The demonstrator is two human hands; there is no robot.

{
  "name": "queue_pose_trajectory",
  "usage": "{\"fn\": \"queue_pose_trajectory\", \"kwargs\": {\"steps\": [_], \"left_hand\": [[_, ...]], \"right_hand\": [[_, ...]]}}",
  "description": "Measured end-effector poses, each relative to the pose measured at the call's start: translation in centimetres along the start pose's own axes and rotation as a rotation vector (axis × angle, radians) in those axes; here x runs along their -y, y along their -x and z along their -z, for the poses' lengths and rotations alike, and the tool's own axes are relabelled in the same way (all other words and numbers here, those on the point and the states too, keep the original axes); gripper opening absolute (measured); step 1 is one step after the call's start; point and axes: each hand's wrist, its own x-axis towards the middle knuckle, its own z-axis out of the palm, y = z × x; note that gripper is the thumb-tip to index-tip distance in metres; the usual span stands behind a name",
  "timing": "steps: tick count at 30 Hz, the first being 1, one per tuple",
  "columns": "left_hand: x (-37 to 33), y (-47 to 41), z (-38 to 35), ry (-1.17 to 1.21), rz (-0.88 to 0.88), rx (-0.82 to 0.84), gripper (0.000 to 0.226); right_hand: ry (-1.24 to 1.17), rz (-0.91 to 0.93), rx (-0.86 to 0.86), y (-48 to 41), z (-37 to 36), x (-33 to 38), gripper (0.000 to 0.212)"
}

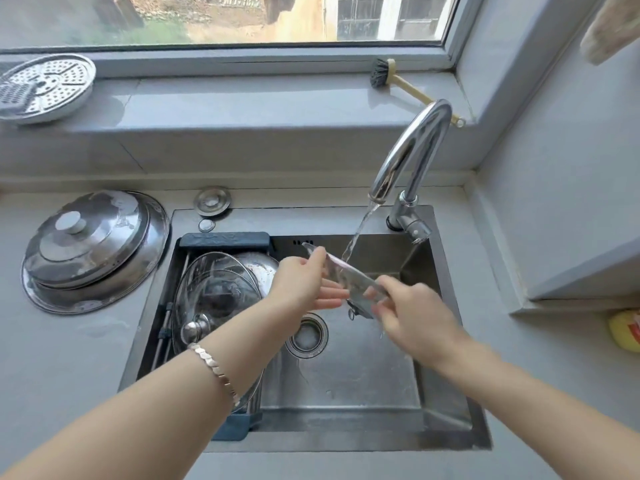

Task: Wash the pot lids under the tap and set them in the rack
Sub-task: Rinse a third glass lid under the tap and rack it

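A glass pot lid (pixel 349 277) is held tilted and nearly edge-on over the sink (pixel 363 382), right under the water running from the chrome tap (pixel 412 147). My left hand (pixel 301 282) holds its far rim, thumb on top and fingers stretched beneath. My right hand (pixel 415 317) grips the near rim with curled fingers. The blue-ended rack (pixel 225 240) spans the sink's left side. In it stands another glass lid (pixel 211 292) with a metal knob, and a steel lid (pixel 261 266) leans behind that one.
Two steel lids (pixel 93 247) lie stacked on the counter at left. A perforated steamer plate (pixel 45 88) and a dish brush (pixel 384 74) rest on the windowsill. The drain (pixel 308 336) sits below my hands. A yellow object (pixel 627 330) lies at the right edge.
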Motion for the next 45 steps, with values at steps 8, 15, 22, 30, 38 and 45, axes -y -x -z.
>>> {"fn": "queue_pose_trajectory", "kwargs": {"steps": [8,15,22,30,38,45], "left_hand": [[6.2,-0.9,-0.6,0.158,0.439,0.04,0.062],[6.6,-1.6,0.5,0.336,0.463,-0.019,0.051],[0.9,-1.1,4.4,0.288,0.377,0.043,0.048],[-3.6,-0.5,5.1,0.117,0.132,-0.028,0.052],[-2.1,-0.6,6.2,0.127,-0.146,-0.234,0.037],[1.0,-1.7,5.1,0.364,-0.054,-0.325,0.036]], "right_hand": [[-1.015,-0.541,-0.032,-0.1,4.4,-5.2,0.012],[-1.372,-0.69,-0.041,0.8,4.0,-8.0,0.018],[-1.407,-0.921,-0.089,0.5,-2.3,-8.8,0.008],[-1.379,-1.056,0.071,-1.1,-10.8,-6.2,0.027],[-1.356,-0.858,-0.216,-3.8,-9.9,-4.4,0.036],[-0.819,-0.502,-0.474,-3.3,-0.3,-4.1,0.031]]}}
